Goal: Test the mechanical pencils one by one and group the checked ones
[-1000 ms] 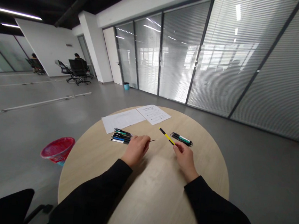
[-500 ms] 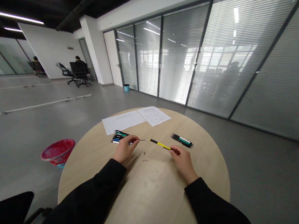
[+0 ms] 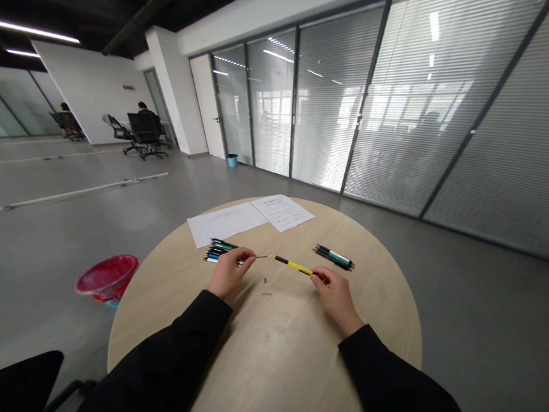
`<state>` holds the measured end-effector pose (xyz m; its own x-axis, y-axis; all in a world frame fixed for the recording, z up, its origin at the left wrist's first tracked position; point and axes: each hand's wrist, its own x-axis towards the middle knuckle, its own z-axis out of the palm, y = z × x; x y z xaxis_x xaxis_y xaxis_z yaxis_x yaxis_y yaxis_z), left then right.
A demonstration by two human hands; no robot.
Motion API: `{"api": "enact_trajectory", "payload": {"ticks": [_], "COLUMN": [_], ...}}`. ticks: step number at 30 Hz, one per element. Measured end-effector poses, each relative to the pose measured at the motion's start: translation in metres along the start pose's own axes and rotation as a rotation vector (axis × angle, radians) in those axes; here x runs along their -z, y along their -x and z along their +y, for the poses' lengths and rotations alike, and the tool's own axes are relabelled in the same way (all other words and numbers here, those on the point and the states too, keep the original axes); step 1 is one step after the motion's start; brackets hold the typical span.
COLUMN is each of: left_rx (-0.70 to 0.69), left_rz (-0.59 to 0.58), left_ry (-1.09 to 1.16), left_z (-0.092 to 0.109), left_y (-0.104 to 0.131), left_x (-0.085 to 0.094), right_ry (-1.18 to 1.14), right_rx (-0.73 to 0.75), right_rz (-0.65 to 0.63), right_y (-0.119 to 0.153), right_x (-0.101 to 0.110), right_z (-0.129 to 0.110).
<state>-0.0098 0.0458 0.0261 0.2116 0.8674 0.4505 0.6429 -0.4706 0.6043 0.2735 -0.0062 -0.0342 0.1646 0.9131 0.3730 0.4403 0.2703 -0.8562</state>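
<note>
My left hand (image 3: 231, 271) is closed in a pinch on a thin pen refill (image 3: 261, 257), whose light tip points right. My right hand (image 3: 335, 293) grips the yellow and black pen barrel (image 3: 293, 265) by its right end. The refill's tip and the barrel's open left end face each other with a small gap between. Below them on the table lie a small cone-shaped pen tip (image 3: 265, 280) and a small spring (image 3: 267, 294). Several pens (image 3: 217, 250) lie beside and partly behind my left hand. More pens (image 3: 333, 257) lie beyond my right hand.
Two sheets of paper, a blank-looking one (image 3: 225, 223) and a printed one (image 3: 283, 212), lie at the far side of the round table (image 3: 269, 372). A red basket (image 3: 107, 278) stands on the floor at left, near a black chair (image 3: 24, 376). People sit far back left.
Almost nothing differs. Both hands hold the refill and the barrel in nearly the same place, and the camera view has shifted very slightly.
</note>
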Motion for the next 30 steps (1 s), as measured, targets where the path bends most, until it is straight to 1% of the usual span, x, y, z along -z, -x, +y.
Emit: {"api": "enact_trajectory", "payload": {"ticks": [4, 7, 11, 15, 19, 24, 28, 30], "left_rx": [-0.014, -0.036, -0.077, -0.103, -0.108, -0.104, -0.094, -0.095], "left_rz": [-0.003, -0.031, -0.126, -0.209, -0.231, -0.257, -0.242, -0.192], "left_ry": [-0.002, -0.009, -0.047, -0.072, -0.106, -0.042, 0.076, 0.072], "left_z": [0.0, 0.001, 0.006, 0.013, 0.019, 0.024, 0.023, 0.022], "left_y": [0.0, 0.0, 0.0, 0.002, 0.005, 0.006, 0.006, 0.007], "left_x": [0.001, 0.002, 0.002, -0.002, -0.005, -0.004, -0.002, -0.002], "right_ry": [-0.012, -0.007, -0.003, 0.026, 0.104, 0.235, 0.221, 0.207], "right_rx": [0.009, 0.019, 0.038, 0.077, 0.14, 0.232, 0.25, 0.24], "right_rz": [-0.016, -0.015, -0.038, -0.119, -0.209, -0.328, -0.334, -0.334], "right_y": [0.0, 0.0, 0.001, 0.003, 0.005, 0.008, 0.009, 0.009], "right_x": [0.0, -0.001, -0.003, -0.004, -0.003, 0.0, 0.001, 0.002], "right_z": [0.0, 0.001, 0.001, -0.001, -0.004, -0.01, -0.014, -0.014]}}
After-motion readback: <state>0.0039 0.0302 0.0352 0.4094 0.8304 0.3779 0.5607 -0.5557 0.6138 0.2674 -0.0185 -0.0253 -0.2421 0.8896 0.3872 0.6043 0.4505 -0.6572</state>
